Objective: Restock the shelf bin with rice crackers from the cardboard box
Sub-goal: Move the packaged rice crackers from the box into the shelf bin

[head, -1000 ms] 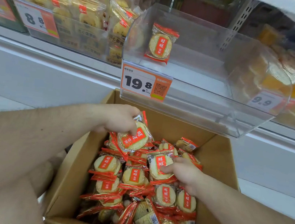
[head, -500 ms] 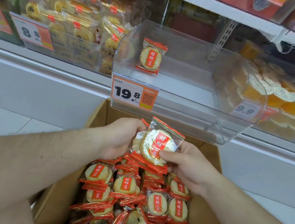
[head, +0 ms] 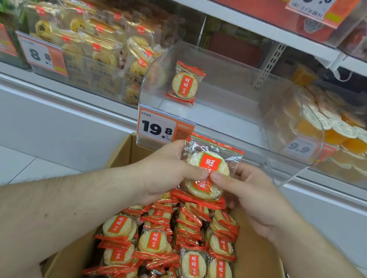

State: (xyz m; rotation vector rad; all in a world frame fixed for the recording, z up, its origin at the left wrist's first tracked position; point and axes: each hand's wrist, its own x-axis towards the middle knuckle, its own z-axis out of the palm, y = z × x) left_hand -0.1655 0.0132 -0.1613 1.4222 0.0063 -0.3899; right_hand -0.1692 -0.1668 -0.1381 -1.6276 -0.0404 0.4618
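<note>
So the brown cardboard box [head: 255, 274] is filling the bottom centre of the frame, packed with red-and-clear wrapped round rice crackers [head: 154, 240]. Above it, mid-frame, the clear plastic shelf bin [head: 243, 95] is sitting nearly bare, just one cracker pack [head: 185, 83] leaning against its left wall, with an orange 19.8 price tag [head: 157, 127] on the front. Both hands are gripping a small stack of cracker packs [head: 207, 172] right over the box: left hand [head: 163, 173] and right hand [head: 255, 193] are pinching it, thumbs meeting on the front.
</note>
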